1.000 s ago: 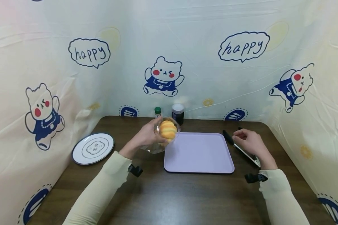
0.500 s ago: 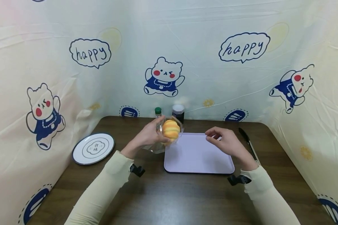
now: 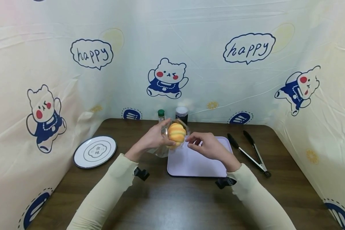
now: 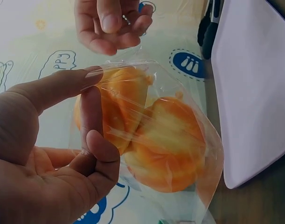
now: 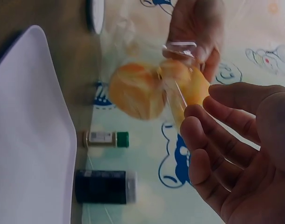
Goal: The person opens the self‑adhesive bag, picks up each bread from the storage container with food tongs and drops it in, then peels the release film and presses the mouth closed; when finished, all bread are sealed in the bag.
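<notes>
My left hand (image 3: 153, 138) holds the bagged bread roll (image 3: 176, 132) above the lilac tray (image 3: 199, 161), right hand (image 3: 207, 147) pinching the slippery film's edge; roll looks soft, so grip lightly.

- Clear plastic bag (image 4: 198, 140), crinkled and glossy, held up above the table's far edge
- Two golden-orange striped bread rolls (image 4: 165, 144) sit side by side inside, touching
</notes>
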Demonstrator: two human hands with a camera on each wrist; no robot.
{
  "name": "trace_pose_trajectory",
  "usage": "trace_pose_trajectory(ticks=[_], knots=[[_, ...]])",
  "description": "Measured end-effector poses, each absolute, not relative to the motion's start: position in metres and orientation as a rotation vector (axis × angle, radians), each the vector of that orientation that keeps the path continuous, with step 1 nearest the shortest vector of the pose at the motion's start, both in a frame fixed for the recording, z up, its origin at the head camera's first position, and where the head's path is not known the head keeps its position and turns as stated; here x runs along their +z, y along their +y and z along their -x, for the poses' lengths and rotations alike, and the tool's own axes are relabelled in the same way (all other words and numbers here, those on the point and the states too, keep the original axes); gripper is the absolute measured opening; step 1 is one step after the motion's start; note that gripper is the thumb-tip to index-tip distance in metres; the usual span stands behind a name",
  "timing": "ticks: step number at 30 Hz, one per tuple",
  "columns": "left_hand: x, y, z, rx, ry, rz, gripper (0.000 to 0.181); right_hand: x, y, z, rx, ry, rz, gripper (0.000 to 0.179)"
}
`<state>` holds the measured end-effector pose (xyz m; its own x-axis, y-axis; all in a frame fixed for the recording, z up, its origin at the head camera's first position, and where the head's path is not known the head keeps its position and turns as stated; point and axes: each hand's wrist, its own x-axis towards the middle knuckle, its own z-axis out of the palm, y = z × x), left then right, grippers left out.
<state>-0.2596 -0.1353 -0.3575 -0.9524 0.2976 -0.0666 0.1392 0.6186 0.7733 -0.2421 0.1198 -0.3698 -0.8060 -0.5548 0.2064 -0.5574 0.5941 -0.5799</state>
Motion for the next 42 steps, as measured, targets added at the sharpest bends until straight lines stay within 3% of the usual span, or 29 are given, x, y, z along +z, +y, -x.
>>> trace_pose_trajectory(ticks=[14,42], knots=[[-0.358,-0.133,0.261,1.282,2.63,-0.398,0.104,-0.379,0.097,0.244,0.865,-2.733,-0.995,0.007],[-0.358,-0.138,0.263,1.338,2.645,-0.337,0.098,-0.37,0.1,0.241,0.736,-2.665,-0.938,0.009]])
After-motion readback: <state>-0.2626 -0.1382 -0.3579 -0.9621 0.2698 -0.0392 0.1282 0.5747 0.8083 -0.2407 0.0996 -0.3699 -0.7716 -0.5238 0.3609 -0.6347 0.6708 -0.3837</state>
